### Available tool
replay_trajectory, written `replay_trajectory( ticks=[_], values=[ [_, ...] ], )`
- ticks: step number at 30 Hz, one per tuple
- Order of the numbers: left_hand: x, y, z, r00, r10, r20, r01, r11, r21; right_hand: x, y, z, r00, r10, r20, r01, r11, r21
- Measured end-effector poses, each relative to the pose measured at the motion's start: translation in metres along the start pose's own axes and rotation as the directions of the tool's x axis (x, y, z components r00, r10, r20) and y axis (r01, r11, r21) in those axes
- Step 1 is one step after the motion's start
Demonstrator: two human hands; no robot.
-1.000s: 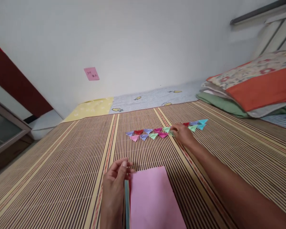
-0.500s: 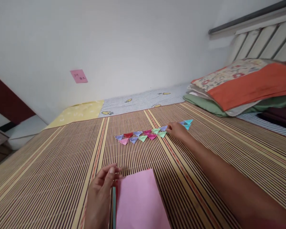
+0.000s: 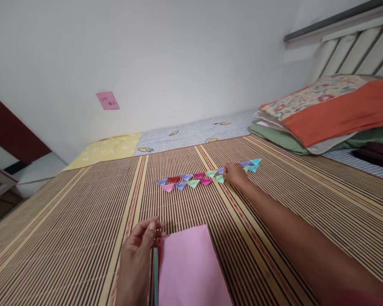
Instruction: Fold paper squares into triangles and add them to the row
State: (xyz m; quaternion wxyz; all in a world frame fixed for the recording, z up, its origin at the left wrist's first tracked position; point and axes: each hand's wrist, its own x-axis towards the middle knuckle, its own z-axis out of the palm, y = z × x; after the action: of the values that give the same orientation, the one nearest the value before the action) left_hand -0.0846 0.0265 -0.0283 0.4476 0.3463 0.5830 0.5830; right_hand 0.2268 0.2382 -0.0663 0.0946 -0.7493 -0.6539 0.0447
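Two rows of small folded paper triangles [image 3: 193, 183] in pink, red, violet, green and blue lie across the striped mat [image 3: 92, 221]. My right hand [image 3: 235, 174] is closed over the right part of these rows, its fingertips pinched beside a violet triangle [image 3: 221, 171]. What sits between those fingers is hidden. Closer to me lies a pink sheet of paper [image 3: 190, 265], with red and teal edges showing along its left side. At its upper left corner is my left hand [image 3: 140, 255], fingers loosely bent and apart, holding nothing visible.
Pillows with orange and floral covers [image 3: 335, 110] are stacked at the right over green cloth [image 3: 279, 138]. Behind the mat run checked cloth [image 3: 191, 134] and yellow cloth [image 3: 111, 151] along the wall. A pink note [image 3: 107, 100] is on the wall.
The view has shifted slightly, so everything sits a little further right. My right hand stays at the triangle rows, its fingers slightly more curled; my left hand keeps its place by the paper.
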Motion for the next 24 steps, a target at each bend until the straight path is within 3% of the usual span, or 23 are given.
replay_trajectory(
  ticks=[9, 12, 18, 24],
  values=[
    [-0.001, 0.002, 0.001, 1.000, -0.020, -0.002, 0.019, 0.999, -0.035, -0.007, -0.007, -0.004, 0.998, 0.012, -0.058, -0.013, 1.000, -0.017],
    [-0.002, 0.004, 0.002, 1.000, -0.022, -0.002, 0.022, 0.999, -0.027, -0.015, -0.012, -0.010, 0.996, -0.039, -0.085, 0.038, 0.999, -0.015],
    [0.000, 0.003, 0.001, 1.000, 0.015, 0.000, -0.015, 1.000, 0.005, -0.025, -0.033, -0.007, 0.984, -0.180, -0.006, 0.180, 0.984, 0.013],
    [-0.002, 0.003, 0.003, 0.999, 0.026, -0.034, -0.026, 1.000, -0.004, -0.022, -0.044, 0.003, 0.984, -0.176, 0.017, 0.176, 0.984, -0.001]
  ],
)
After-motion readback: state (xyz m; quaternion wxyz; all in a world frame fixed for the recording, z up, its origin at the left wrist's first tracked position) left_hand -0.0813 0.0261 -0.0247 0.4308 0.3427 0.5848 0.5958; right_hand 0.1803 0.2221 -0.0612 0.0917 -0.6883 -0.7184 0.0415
